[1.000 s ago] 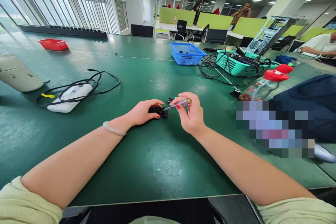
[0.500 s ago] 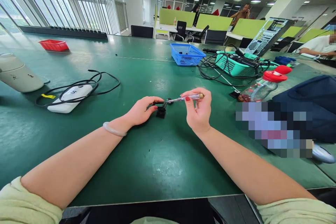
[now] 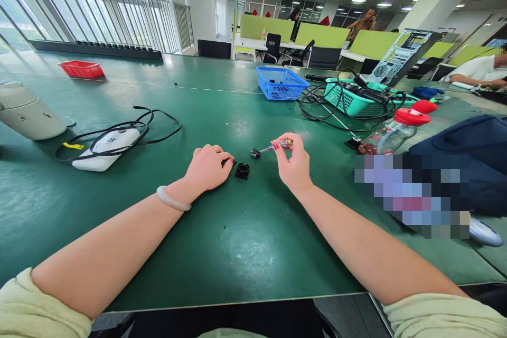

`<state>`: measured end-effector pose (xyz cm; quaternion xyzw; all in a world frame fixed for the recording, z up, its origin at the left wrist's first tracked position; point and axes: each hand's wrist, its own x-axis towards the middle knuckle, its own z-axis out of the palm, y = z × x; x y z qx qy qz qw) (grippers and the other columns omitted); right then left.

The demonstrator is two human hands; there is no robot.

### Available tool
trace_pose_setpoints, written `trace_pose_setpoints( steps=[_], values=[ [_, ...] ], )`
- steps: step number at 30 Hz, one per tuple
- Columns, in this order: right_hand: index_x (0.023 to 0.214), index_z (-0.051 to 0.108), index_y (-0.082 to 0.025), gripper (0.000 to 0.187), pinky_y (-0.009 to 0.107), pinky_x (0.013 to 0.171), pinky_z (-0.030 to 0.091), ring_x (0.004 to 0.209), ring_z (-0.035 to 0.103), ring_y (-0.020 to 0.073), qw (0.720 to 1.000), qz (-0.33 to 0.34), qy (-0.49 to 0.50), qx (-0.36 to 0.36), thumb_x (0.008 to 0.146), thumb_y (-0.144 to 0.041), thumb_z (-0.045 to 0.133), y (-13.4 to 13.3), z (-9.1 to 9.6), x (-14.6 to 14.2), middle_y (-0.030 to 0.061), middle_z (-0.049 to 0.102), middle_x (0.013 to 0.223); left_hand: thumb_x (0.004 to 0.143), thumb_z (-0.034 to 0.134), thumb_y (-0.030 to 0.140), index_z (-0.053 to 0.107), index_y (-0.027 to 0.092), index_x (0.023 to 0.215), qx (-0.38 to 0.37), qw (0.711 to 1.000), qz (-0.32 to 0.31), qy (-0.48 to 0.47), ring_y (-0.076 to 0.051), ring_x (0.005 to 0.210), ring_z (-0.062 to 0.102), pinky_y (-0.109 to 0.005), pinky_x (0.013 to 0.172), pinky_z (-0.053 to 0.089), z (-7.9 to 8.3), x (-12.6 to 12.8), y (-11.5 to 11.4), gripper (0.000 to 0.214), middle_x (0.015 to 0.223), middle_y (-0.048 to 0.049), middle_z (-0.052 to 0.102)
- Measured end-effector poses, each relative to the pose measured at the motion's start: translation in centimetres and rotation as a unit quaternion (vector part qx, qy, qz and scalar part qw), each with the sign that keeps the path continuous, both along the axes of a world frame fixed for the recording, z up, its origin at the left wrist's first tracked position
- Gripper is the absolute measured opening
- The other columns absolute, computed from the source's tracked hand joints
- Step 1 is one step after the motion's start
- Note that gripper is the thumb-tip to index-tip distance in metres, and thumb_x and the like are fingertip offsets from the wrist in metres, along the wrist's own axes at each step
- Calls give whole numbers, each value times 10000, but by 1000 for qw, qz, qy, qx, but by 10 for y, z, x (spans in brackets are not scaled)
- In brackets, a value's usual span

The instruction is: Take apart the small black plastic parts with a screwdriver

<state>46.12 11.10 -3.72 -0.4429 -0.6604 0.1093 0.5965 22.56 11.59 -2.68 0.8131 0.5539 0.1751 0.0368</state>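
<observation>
My right hand (image 3: 295,163) grips a screwdriver (image 3: 284,143) with a clear handle, its shaft pointing left. The shaft's end meets a small dark metallic part (image 3: 255,153) on the green table; whether it touches is too small to tell. My left hand (image 3: 209,168) rests on the table to the left, palm down, fingers curled together. A bit of a black piece (image 3: 228,162) shows at its fingertips, the rest hidden under the hand. Between the hands sits a small black square part (image 3: 242,171), just right of my left fingertips.
A white power bank-like block (image 3: 106,150) with a black cord lies left, near a pale bottle (image 3: 29,112). Farther back are a red tray (image 3: 81,69), a blue basket (image 3: 282,87) and a teal basket (image 3: 344,99) with cables. A red-lidded bottle (image 3: 400,129) stands right.
My left hand has drawn back left from the black square part, its fingers now curled. My right hand and the screwdriver have shifted slightly left, and the handle is tilted a little more.
</observation>
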Motion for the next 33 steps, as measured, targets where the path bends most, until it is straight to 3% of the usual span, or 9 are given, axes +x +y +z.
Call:
trace_pose_setpoints(
  steps=[3,6,9,17,21,25,29,33],
  values=[
    [1030,515,-268,109,404,828,572,845,714,198,999,35,29,-9,971,-342,568,-1,0,-1,12,725,887,1002,333,402,760,198,1036,-9,999,-29,-38,-299,1154,582,-506,1072,446,0,4,-1,475,1218,-111,675],
    [1033,493,-266,137,383,795,584,807,714,186,994,69,89,-7,967,-358,570,0,-1,-1,-8,690,825,992,381,462,651,177,1265,-52,990,-100,-80,-291,1320,521,-464,1158,409,-3,9,-4,478,1389,-119,609],
    [1023,483,-267,163,369,778,587,790,710,177,989,62,136,7,956,-378,582,2,-1,0,-19,657,811,945,507,517,503,199,1441,-88,980,-162,-73,-304,1406,463,-479,1209,351,-6,15,-8,590,1504,-121,540],
    [977,457,-265,210,327,668,557,676,658,155,971,49,235,-19,895,-388,605,19,-12,5,-44,643,718,903,543,378,595,249,1301,-76,982,-167,-45,-308,1230,563,-532,1141,378,-4,20,-12,422,1261,-95,668],
    [953,434,-271,251,294,580,517,548,587,130,949,50,302,-80,867,-439,599,32,-20,8,-82,581,635,863,542,280,629,283,1292,-71,980,-182,-36,-294,1155,572,-527,1109,389,-2,22,-15,438,1183,-83,661],
    [912,445,-260,220,256,516,466,488,538,116,922,43,359,-140,850,-384,617,37,-21,13,-82,578,589,902,501,316,689,262,1190,-73,984,-161,-32,-282,1101,577,-519,1085,402,0,21,-22,348,1104,-85,653],
    [886,458,-249,147,229,490,433,452,495,102,896,30,406,-176,849,-279,597,36,-17,15,-82,584,548,941,454,384,685,244,1167,-71,990,-120,-17,-286,1117,577,-508,1065,420,2,-4,-40,352,1119,-99,646],
    [888,472,-246,140,218,490,432,457,505,99,894,34,407,-186,841,-258,603,35,-16,14,-82,600,549,940,436,442,680,252,1167,-61,998,-26,2,-298,1128,589,-497,1042,439,4,-70,-64,383,1162,-104,653]
  ],
)
